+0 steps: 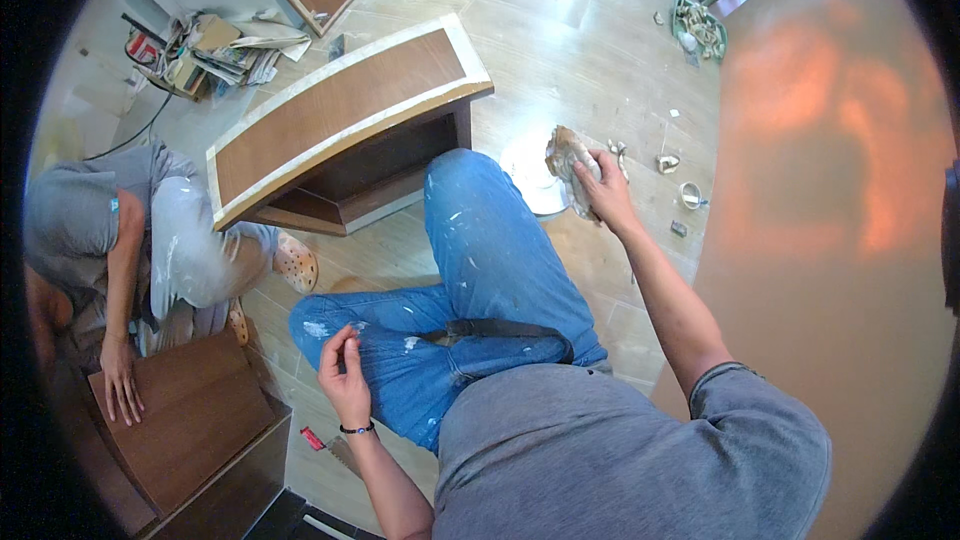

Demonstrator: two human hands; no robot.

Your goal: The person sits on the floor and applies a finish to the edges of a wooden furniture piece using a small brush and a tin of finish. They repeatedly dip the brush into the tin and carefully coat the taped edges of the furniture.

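Observation:
My right hand [604,190] is closed round a crumpled, stained rag [573,172], grey-white with a brown end. Directly beneath the rag a round white container [532,168] shows in part on the floor. Over my bent left leg in paint-flecked jeans, my left hand [346,380] has thumb and fingers pinched together, with a small pale bit at their tips that is too small to name. Beyond my knees lies a brown wooden cabinet [398,165], its open side toward me. Whitish strips border its brown panel [345,90].
At the left a co-worker [130,230] crouches, one hand on a brown wooden box [190,410]. A red-handled saw [325,445] lies by my left forearm. On the right are a small cup [690,195], a green basket [700,30] and a large brown panel [820,270]. Papers [235,50] are piled far left.

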